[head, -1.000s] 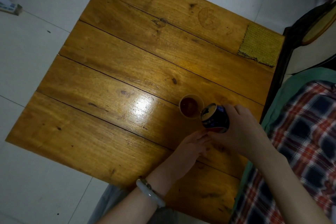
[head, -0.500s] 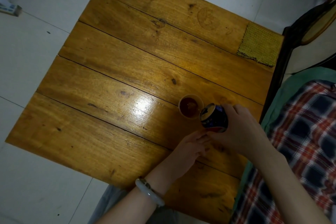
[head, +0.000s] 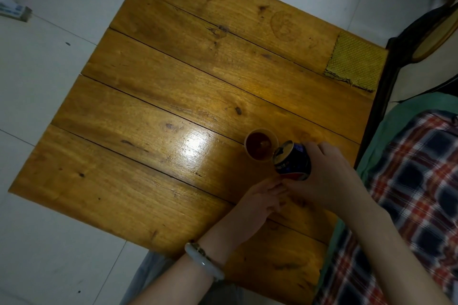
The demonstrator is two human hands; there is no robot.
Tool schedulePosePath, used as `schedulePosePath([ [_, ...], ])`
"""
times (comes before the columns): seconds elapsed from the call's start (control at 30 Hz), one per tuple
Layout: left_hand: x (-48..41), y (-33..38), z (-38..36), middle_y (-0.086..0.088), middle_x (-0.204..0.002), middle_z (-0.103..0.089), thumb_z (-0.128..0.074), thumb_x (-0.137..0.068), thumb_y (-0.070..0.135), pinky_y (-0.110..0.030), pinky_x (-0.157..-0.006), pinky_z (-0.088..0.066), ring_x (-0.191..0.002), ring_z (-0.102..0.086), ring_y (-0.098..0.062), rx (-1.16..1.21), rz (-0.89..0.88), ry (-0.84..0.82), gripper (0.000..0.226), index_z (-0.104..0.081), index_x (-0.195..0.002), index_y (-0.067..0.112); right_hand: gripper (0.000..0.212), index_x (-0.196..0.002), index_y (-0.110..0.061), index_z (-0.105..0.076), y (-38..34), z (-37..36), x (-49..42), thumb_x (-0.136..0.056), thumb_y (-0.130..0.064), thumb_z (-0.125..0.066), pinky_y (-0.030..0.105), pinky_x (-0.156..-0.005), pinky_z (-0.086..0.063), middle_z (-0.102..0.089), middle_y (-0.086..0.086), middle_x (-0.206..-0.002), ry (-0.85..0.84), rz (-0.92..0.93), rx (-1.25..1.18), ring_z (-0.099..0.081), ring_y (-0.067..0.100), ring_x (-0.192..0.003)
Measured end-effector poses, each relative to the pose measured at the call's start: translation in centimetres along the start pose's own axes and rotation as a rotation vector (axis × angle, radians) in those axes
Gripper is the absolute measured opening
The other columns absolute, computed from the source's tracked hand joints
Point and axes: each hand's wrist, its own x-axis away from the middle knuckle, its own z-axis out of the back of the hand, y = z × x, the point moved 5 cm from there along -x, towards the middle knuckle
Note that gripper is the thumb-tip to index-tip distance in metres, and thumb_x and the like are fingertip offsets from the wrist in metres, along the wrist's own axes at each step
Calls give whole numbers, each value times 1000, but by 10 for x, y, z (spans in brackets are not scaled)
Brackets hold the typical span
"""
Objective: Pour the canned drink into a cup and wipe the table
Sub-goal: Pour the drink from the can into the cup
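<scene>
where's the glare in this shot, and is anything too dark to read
Head view: a bright glare patch lies on the wooden table, left of the cup. The whole frame is dim, and the label of the can in the right hand is too dark to read.

dark blue can (head: 292, 160) tilted over small cup (head: 260, 147) of brown drink.

The single head-worn view looks steeply down from above the near edge of the wooden tabletop (head: 173, 111), close in, taking in surrounding floor (head: 37, 82) tiles.
</scene>
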Motion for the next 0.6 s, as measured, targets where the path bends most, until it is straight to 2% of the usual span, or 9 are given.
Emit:
schedulePosePath([
  [0.1, 0, 0, 1, 5, -111, -66, -59, -45, 6, -31, -90, -43, -109, -58, -10, 14, -9, 8, 64, -63, -106, 25, 76, -129, -21, -41, -1, 0, 1, -68, -58, -66, 32, -81, -45, -48, 3, -108, 17, 6, -11, -45, 21, -100],
  [0.23, 2, 3, 4, 10, -104, -68, -47, -55, -3, -33, -93, -43, -109, -58, -10, -11, -7, 39, 57, -66, -99, 28, 78, -132, -19, -40, -3, -1, 1, -69, -56, -68, 31, -83, -43, -49, 5, -113, 20, -1, -39, -45, 21, -104],
  [0.4, 7, 8, 4, 14, -103, -70, -46, -59, -3, -30, -91, -44, -107, -59, -6, -53, -19, 49, 56, -65, -101, 30, 79, -134, -19, -38, -3, -4, 0, -70, -54, -69, 26, -81, -39, -48, 3, -114, 35, 5, -76, -44, 19, -105],
  [0.5, 11, 14, 4, 16, -108, -67, -46, -61, -1, -27, -90, -44, -108, -58, -1, -116, -42, 58, 58, -62, -105, 33, 81, -134, -18, -39, 0, -7, -2, -68, -54, -71, 26, -84, -38, -48, 2, -116, 44, -1, -141, -43, 18, -107],
  [0.6, 18, 23, 2, 15, -120, -57, -46, -64, 2, -24, -93, -43, -113, -52, 5, -268, -93, 89, 62, -52, -114, 38, 79, -130, -21, -44, 2, -5, -3, -64, -54, -73, 30, -90, -42, -50, -2, -117, 57, 4, -277, -45, 18, -110],
])
